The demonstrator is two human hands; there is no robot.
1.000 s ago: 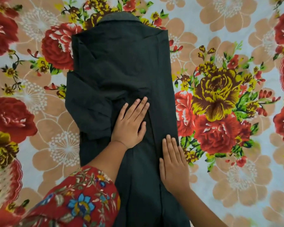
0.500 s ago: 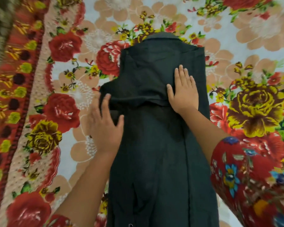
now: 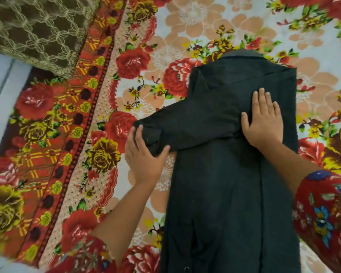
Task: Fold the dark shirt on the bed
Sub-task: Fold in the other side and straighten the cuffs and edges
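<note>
Nearest the camera the dark shirt (image 3: 224, 203) runs off the bottom edge, so its hem is cut off and I cannot tell how evenly it lies. The shirt lies lengthwise on the bed (image 3: 195, 20), its sides turned in to a narrow strip, neck end away from the person.

The step in hand looks like laying the sleeve (image 3: 185, 127) back onto the body. The left hand (image 3: 144, 156) grips the cuff (image 3: 152, 138) between thumb and fingers, out over the floral blanket (image 3: 161, 184) to the left of the strip. The right hand (image 3: 262, 125) lies flat with straight fingers, pressing where the sleeve leaves the body. To do it well, I judge, the right palm should act as the hinge — pinning the layers beneath — while the left carries the cuff round and down along the strip. That way the sleeve ends inside the side edges with no slack bunched at the shoulder. A sweep of the flat palm afterwards would settle it.

The black cloth swallows its own creases, so which layer lies over which near the shoulder is unclear. The left fingertips are blurred too. Farther off, the collar (image 3: 242, 54) peeks past the top fold, mostly hidden, and a brown patterned cover (image 3: 37, 30) in the far left corner is cropped.
</note>
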